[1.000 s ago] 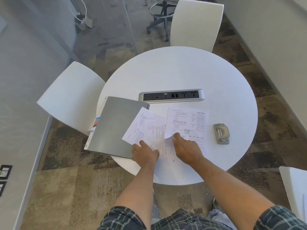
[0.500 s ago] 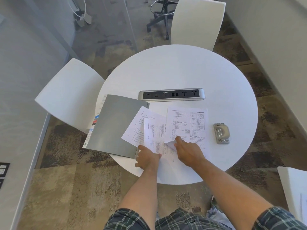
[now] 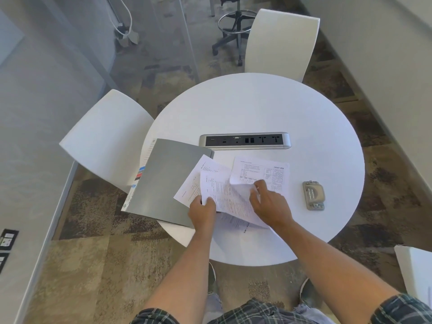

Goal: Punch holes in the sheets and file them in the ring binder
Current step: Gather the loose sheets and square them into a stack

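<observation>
Several printed sheets (image 3: 224,188) lie fanned on the round white table (image 3: 257,108), overlapping one another. My left hand (image 3: 203,212) pinches the near left corner of the sheets. My right hand (image 3: 271,204) grips the lifted, curling edge of the sheet with a printed table (image 3: 264,170). A closed grey ring binder (image 3: 168,178) lies at the table's left edge, partly under the leftmost sheet. The grey hole punch (image 3: 313,195) sits on the table to the right of my right hand, apart from it.
A silver power socket strip (image 3: 245,140) is set into the table's middle. White chairs stand at the left (image 3: 105,136) and far side (image 3: 280,43). A wheeled stool (image 3: 236,26) is beyond. A white surface with paper (image 3: 416,274) shows at the lower right.
My right hand has lifted the near edge of the right-hand sheet, which now curls up. My left hand has slid the middle sheet over the leftmost one, gathering them.
</observation>
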A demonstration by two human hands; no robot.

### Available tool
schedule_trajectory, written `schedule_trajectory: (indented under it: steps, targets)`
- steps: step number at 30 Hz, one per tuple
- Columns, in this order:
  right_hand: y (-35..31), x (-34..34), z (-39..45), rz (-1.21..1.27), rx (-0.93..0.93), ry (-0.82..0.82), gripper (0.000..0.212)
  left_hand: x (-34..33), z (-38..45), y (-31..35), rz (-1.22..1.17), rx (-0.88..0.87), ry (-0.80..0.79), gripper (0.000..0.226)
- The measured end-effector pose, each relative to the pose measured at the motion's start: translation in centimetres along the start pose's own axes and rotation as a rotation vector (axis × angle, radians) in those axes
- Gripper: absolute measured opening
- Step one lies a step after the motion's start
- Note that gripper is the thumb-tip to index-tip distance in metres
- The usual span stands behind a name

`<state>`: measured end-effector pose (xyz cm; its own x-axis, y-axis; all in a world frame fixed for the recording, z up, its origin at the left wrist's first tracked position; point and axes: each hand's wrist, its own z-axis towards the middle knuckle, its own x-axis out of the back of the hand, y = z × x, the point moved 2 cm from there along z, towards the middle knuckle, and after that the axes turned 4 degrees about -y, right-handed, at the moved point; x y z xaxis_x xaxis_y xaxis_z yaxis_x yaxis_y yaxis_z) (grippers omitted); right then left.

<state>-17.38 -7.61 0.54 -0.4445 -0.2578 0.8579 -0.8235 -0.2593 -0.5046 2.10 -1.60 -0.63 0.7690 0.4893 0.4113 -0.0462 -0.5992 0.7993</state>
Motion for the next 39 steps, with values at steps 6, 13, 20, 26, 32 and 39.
schedule_trajectory:
  steps: [6, 13, 20, 26, 32, 39]
  targets:
    - [-2.5, 1.5, 2.2, 0.394, -0.132, 0.100, 0.015, -1.4, -1.4, 1.5, -0.107, -0.020, -0.186, 0.023]
    - [-5.3, 0.9, 3.4, 0.318, -0.133, -0.173, 0.038, -2.9, -2.3, 3.0, -0.529, 0.271, -0.452, 0.031]
    - [-4.8, 1.8, 2.4, 0.331, 0.040, -0.367, 0.073, -2.3, -1.9, 3.4, -0.875, 0.313, -0.455, 0.023]
    - [-5.5, 2.5, 2.4, 0.014, 0.283, -0.282, 0.055, -2.4, -1.5, 3.7, -1.101, 0.307, -0.439, 0.051]
    - [-6.0, 4.9, 2.3, -0.070, 0.644, -0.038, 0.049, -1.1, 0.0, 3.0, -1.170, 0.360, -0.470, 0.087]
    - [-5.1, 5.7, 1.1, -0.155, 1.047, -0.147, 0.046, 3.5, 3.5, 2.9, -0.923, 0.332, -0.664, 0.068]
